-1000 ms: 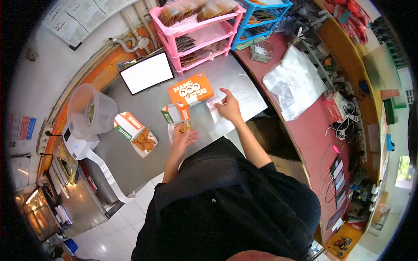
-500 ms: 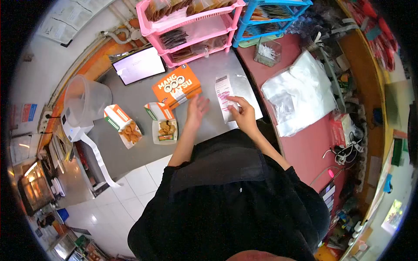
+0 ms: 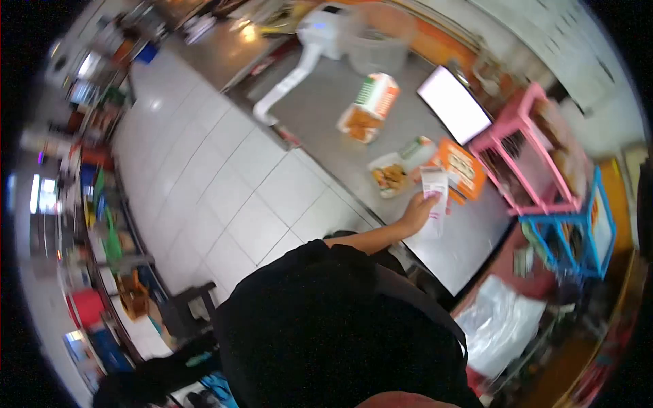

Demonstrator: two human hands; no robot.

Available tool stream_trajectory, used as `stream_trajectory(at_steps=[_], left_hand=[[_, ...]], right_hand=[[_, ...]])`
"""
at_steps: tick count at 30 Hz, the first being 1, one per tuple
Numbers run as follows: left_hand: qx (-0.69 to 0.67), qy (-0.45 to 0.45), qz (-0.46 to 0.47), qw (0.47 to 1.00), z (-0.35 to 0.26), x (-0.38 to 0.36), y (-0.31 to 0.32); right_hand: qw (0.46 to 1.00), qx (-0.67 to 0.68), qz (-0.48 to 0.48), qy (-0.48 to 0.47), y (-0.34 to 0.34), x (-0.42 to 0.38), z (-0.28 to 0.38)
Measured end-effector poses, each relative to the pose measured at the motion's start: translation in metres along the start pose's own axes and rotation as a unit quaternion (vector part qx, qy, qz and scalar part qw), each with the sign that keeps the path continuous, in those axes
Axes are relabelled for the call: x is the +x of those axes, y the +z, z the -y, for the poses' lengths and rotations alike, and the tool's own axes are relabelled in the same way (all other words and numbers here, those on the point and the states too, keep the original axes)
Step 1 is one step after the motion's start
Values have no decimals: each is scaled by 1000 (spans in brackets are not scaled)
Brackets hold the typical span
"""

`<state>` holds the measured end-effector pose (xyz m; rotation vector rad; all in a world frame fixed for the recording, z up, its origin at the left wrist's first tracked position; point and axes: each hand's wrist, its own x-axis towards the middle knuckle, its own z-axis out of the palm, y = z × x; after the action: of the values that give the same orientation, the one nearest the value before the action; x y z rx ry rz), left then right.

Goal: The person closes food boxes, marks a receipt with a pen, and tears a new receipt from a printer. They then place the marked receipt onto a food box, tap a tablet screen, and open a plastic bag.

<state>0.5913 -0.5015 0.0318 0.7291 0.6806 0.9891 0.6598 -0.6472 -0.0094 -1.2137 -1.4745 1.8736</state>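
My left hand [image 3: 419, 212] reaches over the metal table with its fingers closed on a printed paper slip [image 3: 432, 219], white with pink marks. Just beyond the slip, partly behind it, sits an orange box [image 3: 464, 168] with white lettering. Left of the slip stands an open carton [image 3: 389, 178] holding browned food pieces. Farther up the table is a second open carton [image 3: 361, 125] with fried pieces, its flap striped orange and green. My right hand is out of sight. The picture is smeared by motion.
A bright tablet [image 3: 454, 103] leans at the back, near a pink rack [image 3: 527, 153] and a blue rack [image 3: 570, 231]. A white device [image 3: 322, 30] trails a paper strip [image 3: 294, 80] beside a clear tub [image 3: 378, 42]. Plastic bags [image 3: 500, 326] lie lower right; white floor tiles [image 3: 224, 183] spread left.
The view has swung left, so the scene appears turned clockwise. The paper slip, earlier under my right hand, is now in my left. My right hand has left the view.
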Motion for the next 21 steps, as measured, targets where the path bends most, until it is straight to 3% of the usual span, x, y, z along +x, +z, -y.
stream_trajectory(at_steps=[2,4,6,7,9,11,14,17,19,21], left_hand=[[-57,42,-29,997,-20,-24,-25],[-48,65,-24,996,-7,-46,-80],[76,94,-111,986,-49,-104,-118],[57,143,-180,972,-57,-136,-137],[34,235,-319,917,-82,-205,-187],[180,308,-368,859,-95,-291,-227],[72,325,-545,770,-114,-435,-242],[-26,360,-672,647,-100,-556,-227],[-34,376,-740,556,-61,-602,-238],[-48,381,-792,474,-32,-646,-234]], right_hand=[[989,-87,108,40,18,22,-7],[968,-185,158,67,33,49,-8],[939,-286,173,81,39,86,-3],[923,-333,173,84,43,106,0],[889,-416,178,73,57,158,9],[848,-492,189,57,85,217,21],[781,-581,227,41,158,292,22],[684,-656,318,26,266,335,-7],[579,-695,426,3,343,342,-48],[437,-688,576,-69,420,327,-101]])
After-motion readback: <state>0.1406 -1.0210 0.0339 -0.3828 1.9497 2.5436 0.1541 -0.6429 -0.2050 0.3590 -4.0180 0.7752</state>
